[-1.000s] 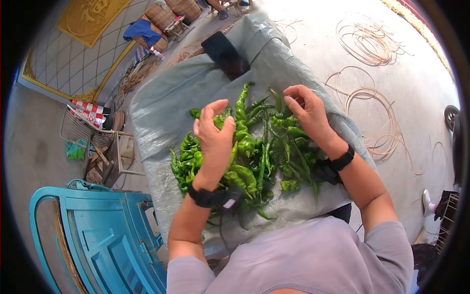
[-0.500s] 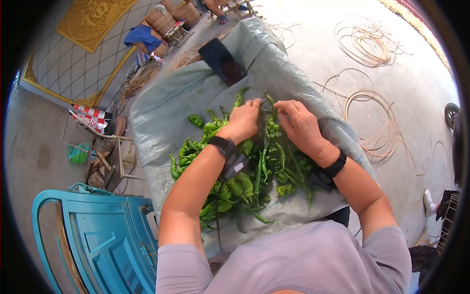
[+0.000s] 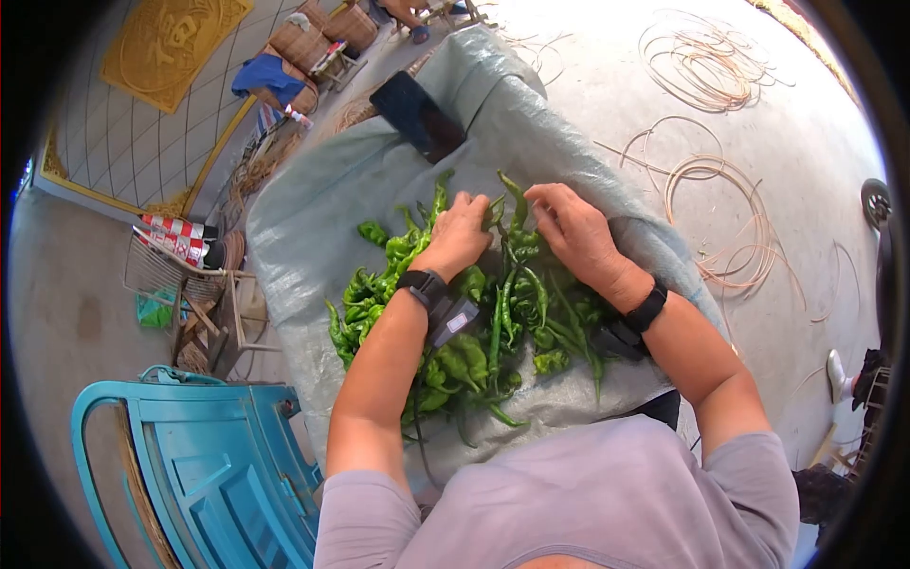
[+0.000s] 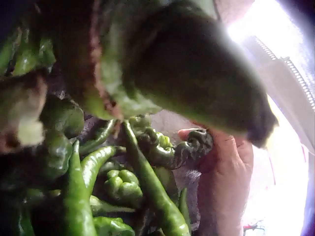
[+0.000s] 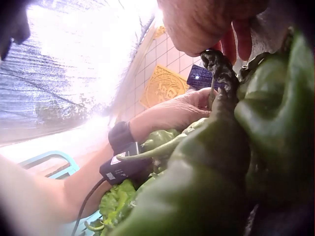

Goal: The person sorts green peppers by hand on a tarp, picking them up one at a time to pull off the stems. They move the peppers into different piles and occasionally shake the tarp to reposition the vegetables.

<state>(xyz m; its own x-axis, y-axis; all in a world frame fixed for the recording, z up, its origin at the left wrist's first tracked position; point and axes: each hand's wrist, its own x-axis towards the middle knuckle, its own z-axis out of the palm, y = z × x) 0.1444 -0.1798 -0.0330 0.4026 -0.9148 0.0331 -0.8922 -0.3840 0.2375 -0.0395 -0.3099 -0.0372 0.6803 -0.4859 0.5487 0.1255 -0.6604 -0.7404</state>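
Note:
Green peppers (image 3: 464, 365) lie heaped on a silvery-grey sheet (image 3: 313, 209). Over the heap's far side, the left hand (image 3: 462, 230) curls its fingers about a green pepper (image 3: 494, 212). A large blurred pepper (image 4: 197, 69) fills the top of the left wrist view. The right hand (image 3: 576, 237) bends over the right of the heap, fingertips close beside an upright pepper (image 3: 515, 197). In the right wrist view a dark, shrivelled pepper end (image 5: 216, 64) overlaps its fingers (image 5: 242, 42); I cannot tell whether they grip it. Both wrists wear black bands.
A dark phone-like slab (image 3: 417, 116) lies at the sheet's far end. Left of the person stands a blue metal panel (image 3: 204, 465), with a wire-backed chair (image 3: 227, 294) beyond it. Coils of thin cane (image 3: 720, 209) lie on the floor at right. Wicker baskets (image 3: 313, 43) stand behind.
The left hand has swung from above the left peppers to the right, in among those near the right hand, and its fingers have curled. The right hand has lowered slightly.

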